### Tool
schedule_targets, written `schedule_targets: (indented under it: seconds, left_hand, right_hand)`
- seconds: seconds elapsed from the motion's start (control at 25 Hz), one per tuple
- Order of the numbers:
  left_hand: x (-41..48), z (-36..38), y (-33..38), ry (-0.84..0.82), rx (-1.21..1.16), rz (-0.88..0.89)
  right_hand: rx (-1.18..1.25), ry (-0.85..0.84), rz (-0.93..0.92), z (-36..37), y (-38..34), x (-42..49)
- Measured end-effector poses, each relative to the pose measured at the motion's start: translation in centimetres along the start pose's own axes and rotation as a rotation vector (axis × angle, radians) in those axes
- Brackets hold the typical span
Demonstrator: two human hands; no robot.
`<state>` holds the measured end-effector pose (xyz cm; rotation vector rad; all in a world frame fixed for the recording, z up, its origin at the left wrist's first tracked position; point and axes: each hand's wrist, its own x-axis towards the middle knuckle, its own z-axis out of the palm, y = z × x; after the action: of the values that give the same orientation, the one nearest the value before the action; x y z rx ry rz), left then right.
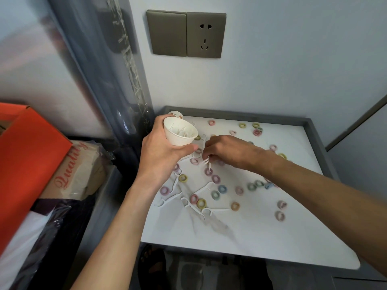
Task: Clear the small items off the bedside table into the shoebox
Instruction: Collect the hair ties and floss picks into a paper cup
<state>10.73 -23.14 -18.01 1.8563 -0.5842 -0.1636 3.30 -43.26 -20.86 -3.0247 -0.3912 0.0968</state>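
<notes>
We grip small white paper cup (181,133) in left hand (165,151). Right hand (226,152) pinches white plastic floss pick (206,162) above white bedside table (261,237). Nine o'clock: orange cardboard shoebox (27,155). Risk: tilted cup could spill; thin pick could slip.

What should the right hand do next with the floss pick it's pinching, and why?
Probably lift the floss pick over to the paper cup and drop it in: the right hand pinches it, and the left hand holds the cup close by, with other picks inside.
</notes>
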Motion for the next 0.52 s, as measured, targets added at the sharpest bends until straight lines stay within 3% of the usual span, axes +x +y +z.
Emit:
schedule_targets:
  seconds: [0.2, 0.36, 0.52]
  left_hand:
    - [0.1, -0.1, 0.1, 0.0, 0.004, 0.003]
    - [0.1, 0.0, 0.0, -0.007, -0.003, 0.004]
    - [0.0, 0.2, 0.0, -0.025, -0.002, -0.002]
  right_hand:
    - [-0.014, -0.068, 0.058, 0.7, -0.2, 0.0]
    - [-0.016, 0.004, 0.09, 0.8, -0.1, -0.2]
    - [0.238, 0.187, 0.371, -0.6, 0.1, -1.7]
